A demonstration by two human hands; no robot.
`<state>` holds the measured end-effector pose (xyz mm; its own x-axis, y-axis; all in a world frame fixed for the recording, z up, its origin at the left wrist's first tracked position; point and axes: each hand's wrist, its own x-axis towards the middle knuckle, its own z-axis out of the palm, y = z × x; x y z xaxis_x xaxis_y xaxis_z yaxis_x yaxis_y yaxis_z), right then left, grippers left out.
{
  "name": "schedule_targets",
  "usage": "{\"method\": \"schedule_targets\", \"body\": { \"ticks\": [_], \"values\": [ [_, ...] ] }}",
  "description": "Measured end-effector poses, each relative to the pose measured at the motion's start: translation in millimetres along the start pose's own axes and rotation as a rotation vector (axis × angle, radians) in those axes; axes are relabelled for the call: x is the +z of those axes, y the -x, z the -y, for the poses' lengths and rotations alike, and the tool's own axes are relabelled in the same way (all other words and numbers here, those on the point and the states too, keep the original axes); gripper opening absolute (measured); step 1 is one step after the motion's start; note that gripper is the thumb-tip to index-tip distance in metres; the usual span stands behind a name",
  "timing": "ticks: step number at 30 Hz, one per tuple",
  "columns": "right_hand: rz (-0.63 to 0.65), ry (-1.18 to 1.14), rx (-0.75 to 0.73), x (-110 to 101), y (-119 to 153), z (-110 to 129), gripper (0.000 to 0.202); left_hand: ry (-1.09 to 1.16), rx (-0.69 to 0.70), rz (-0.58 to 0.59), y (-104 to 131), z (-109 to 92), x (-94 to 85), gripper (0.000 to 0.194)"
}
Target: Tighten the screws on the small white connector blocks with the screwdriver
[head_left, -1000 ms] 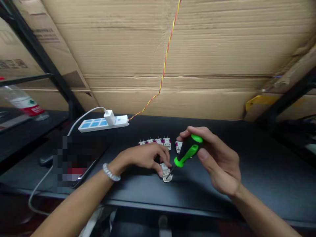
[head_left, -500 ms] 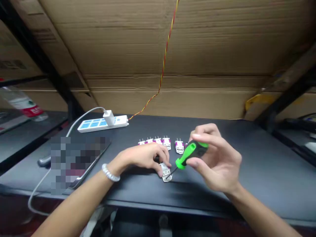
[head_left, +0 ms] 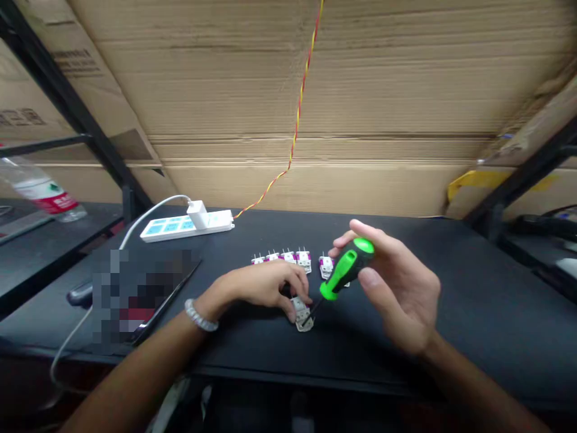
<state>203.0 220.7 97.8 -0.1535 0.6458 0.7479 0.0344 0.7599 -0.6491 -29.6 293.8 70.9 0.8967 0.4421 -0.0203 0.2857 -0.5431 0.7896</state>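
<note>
A small white and purple plug part (head_left: pixel 303 315) lies on the black table, pinched at its sides between the thumb and fingers of my left hand (head_left: pixel 270 285). The green and black screwdriver (head_left: pixel 345 270) leans to the right with its tip on the lower part of that piece. Around its handle are the fingers of my right hand (head_left: pixel 396 282), with the thumb near the handle's end and the fingers behind it. Behind my hands stands a row of similar plug parts (head_left: pixel 303 261) with pins pointing up, and another one (head_left: pixel 326 267) sits to their right.
A white power strip (head_left: pixel 216 222) with an adapter and cable lies at the back left. In front of it is a blurred-out flat device (head_left: pixel 148 300). A bottle (head_left: pixel 51 195) lies at the far left. Black shelf posts flank the table before a cardboard wall (head_left: pixel 383 108).
My right hand has loosened its fingers around the screwdriver handle, which now stands a little steeper. My left hand keeps its place on the plug part.
</note>
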Motion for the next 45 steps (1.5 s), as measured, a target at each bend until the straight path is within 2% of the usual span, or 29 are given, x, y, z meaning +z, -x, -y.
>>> {"method": "schedule_targets", "body": {
  "ticks": [2,7,12,17,22,27,32,37,42,45],
  "values": [
    [0.035,-0.047,0.032,-0.4,0.9,0.0,0.047,-0.009,0.005,0.012,0.0,0.1,-0.2,0.026],
    [-0.047,0.081,-0.108,-3.0,-0.9,-4.0,0.044,-0.019,-0.004,0.024,-0.1,1.5,-0.4,0.025],
    [0.058,-0.034,0.049,-4.5,-0.9,-3.9,0.047,0.009,0.009,0.012,0.3,3.4,0.3,0.027],
    [-0.017,0.079,-0.06,-6.6,-0.7,-4.2,0.044,-0.002,-0.002,0.003,0.7,3.0,0.5,0.026],
    [0.074,-0.028,0.07,-6.7,0.0,-4.1,0.05,0.012,0.006,0.012,0.2,0.8,0.2,0.025],
    [-0.029,0.075,-0.075,-5.9,-1.2,-4.6,0.047,-0.014,-0.005,-0.001,0.3,0.8,0.1,0.026],
    [0.072,-0.03,0.039,-5.7,0.0,-0.6,0.047,-0.006,0.001,0.018,-0.3,0.5,-0.3,0.026],
    [-0.011,0.063,-0.091,-5.5,0.9,-2.4,0.047,-0.028,-0.009,0.015,0.8,-1.6,-0.9,0.026],
    [0.057,-0.018,0.053,-5.1,3.5,-3.6,0.049,0.0,-0.009,0.017,0.9,-0.8,-0.4,0.029],
    [0.026,0.015,-0.012,-4.9,3.3,-4.9,0.052,-0.01,-0.01,0.019,0.6,-0.7,0.0,0.027]
  ]
}}
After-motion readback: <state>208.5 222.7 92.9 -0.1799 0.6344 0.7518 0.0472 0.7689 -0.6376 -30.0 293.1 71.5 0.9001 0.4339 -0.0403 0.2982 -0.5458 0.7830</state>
